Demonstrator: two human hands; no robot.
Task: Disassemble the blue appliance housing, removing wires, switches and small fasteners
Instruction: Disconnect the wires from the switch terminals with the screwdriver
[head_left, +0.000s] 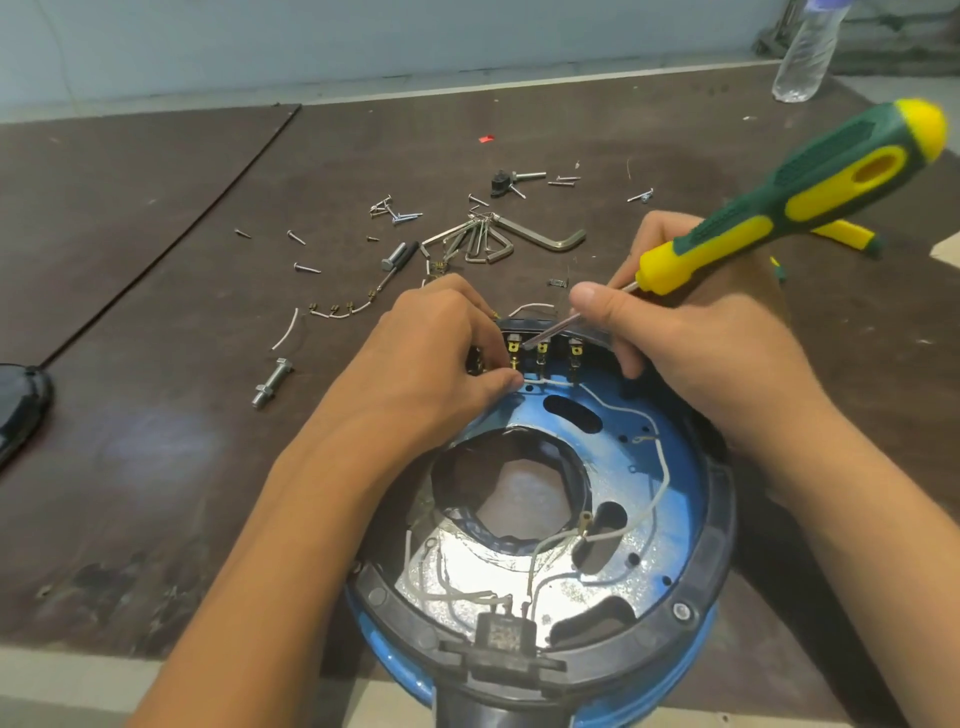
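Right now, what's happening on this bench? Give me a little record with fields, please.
Workpiece: blue housing, open side up, white wires inside
Left hand: grips the switch block at its left end
Right hand: pinches the screwdriver by its shaft, tip at the terminals
Table: loose screws, hex keys, bolt, bottle at the far edge

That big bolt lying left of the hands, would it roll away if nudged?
Probably not far: the bolt lies on its side, but its hex head and nut have flats that should stop it. It looks like solid metal, so likely stiff and heavy for its size.
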